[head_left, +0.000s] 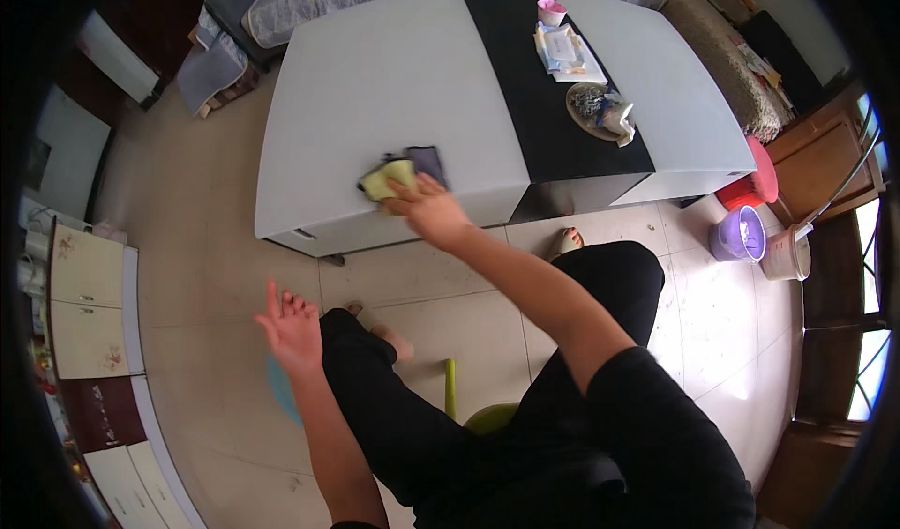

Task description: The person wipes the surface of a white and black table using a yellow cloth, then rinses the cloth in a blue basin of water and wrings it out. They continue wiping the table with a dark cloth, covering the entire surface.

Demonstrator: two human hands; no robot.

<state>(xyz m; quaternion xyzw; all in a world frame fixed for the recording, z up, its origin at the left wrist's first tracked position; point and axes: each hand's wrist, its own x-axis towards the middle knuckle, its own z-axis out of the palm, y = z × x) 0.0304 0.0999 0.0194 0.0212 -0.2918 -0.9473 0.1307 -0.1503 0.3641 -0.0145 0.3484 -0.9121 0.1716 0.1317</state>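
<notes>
My right hand (433, 212) presses a folded cloth (392, 178), yellow with dark grey parts, onto the white top of the low table (375, 89) close to its front edge. The fingers lie over the cloth and are slightly smeared by motion. One dark grey corner of it spreads out beyond the fingertips. Off the table's front left corner, my left hand (296, 330) hangs in the air above the floor with nothing in it. Its index finger and thumb stretch out, and the other fingers are partly curled.
On the table's black stripe stand a pink cup (551, 12), a wipes packet (561, 49) and a round tray (579, 121) with crumpled items. A purple bucket (741, 235), a beige bin (787, 253) and a red stool (761, 178) are at the right. A cabinet (89, 295) lines the left.
</notes>
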